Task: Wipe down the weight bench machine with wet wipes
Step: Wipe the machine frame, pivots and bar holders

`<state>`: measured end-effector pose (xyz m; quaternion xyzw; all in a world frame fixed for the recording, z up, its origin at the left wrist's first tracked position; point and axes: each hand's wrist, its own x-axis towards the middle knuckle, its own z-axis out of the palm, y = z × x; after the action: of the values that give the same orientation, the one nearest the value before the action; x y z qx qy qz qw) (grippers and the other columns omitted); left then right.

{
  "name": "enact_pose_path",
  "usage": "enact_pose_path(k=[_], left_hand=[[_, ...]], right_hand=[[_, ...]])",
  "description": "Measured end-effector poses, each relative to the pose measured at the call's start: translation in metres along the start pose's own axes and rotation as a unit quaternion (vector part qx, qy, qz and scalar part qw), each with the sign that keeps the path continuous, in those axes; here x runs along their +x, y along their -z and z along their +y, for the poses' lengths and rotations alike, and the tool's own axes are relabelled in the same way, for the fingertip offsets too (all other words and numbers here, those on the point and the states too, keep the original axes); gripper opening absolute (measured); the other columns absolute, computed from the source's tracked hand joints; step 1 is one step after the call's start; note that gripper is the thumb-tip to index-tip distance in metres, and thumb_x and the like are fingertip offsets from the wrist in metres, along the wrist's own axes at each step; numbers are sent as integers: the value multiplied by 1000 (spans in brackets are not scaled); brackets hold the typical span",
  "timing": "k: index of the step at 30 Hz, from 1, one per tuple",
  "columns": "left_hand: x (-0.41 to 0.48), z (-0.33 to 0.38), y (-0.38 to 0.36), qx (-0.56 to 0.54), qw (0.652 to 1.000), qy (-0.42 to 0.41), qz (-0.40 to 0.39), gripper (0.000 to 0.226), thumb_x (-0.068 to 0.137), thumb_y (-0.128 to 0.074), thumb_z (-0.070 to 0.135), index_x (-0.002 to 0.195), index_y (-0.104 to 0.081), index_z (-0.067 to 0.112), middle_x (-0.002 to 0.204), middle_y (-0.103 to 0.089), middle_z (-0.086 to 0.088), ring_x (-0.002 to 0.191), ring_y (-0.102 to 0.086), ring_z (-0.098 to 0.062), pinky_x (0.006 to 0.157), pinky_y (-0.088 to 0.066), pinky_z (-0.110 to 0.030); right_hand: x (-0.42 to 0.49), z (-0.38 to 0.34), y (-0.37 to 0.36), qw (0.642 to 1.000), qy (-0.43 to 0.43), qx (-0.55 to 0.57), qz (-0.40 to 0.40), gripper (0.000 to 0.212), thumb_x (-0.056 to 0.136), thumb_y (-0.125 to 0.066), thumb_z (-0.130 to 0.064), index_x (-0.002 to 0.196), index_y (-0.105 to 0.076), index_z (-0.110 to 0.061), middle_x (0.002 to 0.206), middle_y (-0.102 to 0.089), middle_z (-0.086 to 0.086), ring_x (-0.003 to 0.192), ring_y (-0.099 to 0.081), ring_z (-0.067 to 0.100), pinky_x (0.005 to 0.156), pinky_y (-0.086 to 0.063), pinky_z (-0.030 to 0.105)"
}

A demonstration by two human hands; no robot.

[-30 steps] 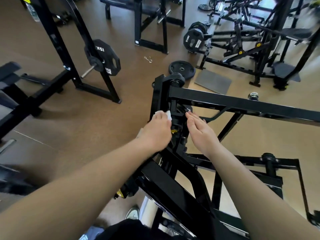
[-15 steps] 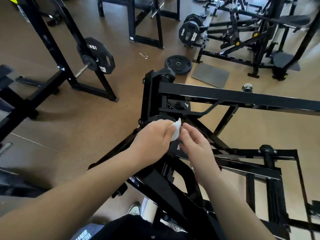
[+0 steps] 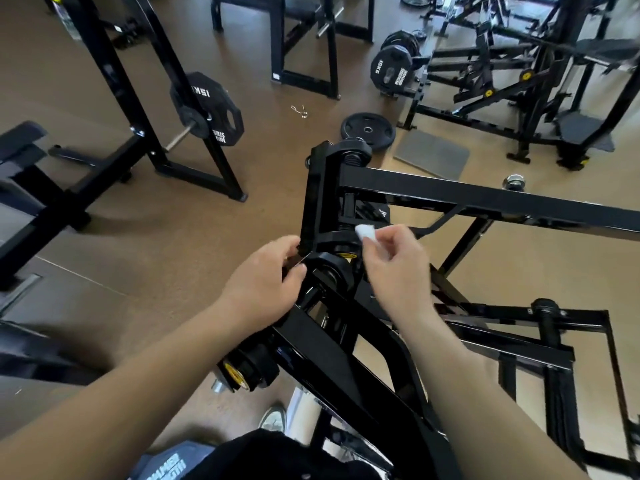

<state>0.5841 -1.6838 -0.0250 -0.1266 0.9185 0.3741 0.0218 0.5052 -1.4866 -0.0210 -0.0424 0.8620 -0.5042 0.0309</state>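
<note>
The right grip [image 3: 394, 268] pinches a small white wet wipe [image 3: 366, 233] between thumb and fingertips, with the remaining fingers loosely curled behind. The wipe is crumpled into a tight wad that pokes out beyond the fingertips on the far side. It sits at the end of the lower arm of a C-shaped bracket [image 3: 320, 199] on the weight bench machine [image 3: 450, 199], just under a threaded post; whether it presses on the metal or only hovers beside it cannot be told.

The left grip [image 3: 263, 285] is just across the bracket, fingers and thumb curled onto the bracket's near edge where it meets a round pivot hub [image 3: 332, 268]. The hub, which carries a small yellow label, lies between the two grips.

The machine is glossy black steel. A long square beam runs from the bracket off to the right, and a thick arm slopes down towards the person, ending in a black-and-yellow cap [image 3: 242, 370].

On the brown floor [image 3: 194, 237] beyond lie a loose weight plate [image 3: 367, 129], a grey mat [image 3: 431, 154] and a small metal clip [image 3: 299, 110]. A rack to the left carries a plate marked 15KG [image 3: 207, 109]. One shoe [image 3: 273, 419] shows beneath the machine
</note>
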Motion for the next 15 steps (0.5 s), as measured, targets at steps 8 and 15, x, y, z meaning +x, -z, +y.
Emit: enact_pose_path(k=[8,15], left_hand=[[1,-8,-6,-68,996,48,-44,54,105,-50,22,158,-37,20,158,-45,6,147,-39,-11,123,-31,-34],[4,-18,-9,-88,993,60,-50,53,103,-45,17,155,-39,29,158,-45,-5,153,-31,-19,123,-30,-40]], right_hand=[[-42,-1,-43,981,60,-96,-157,43,109,-46,-14,151,-50,-21,160,-41,-7,153,-27,8,107,-12,-2],[-39,-1,-43,943,82,-231,-225,52,112,-35,-35,163,-27,-31,172,-3,-14,158,10,6,124,-2,20]])
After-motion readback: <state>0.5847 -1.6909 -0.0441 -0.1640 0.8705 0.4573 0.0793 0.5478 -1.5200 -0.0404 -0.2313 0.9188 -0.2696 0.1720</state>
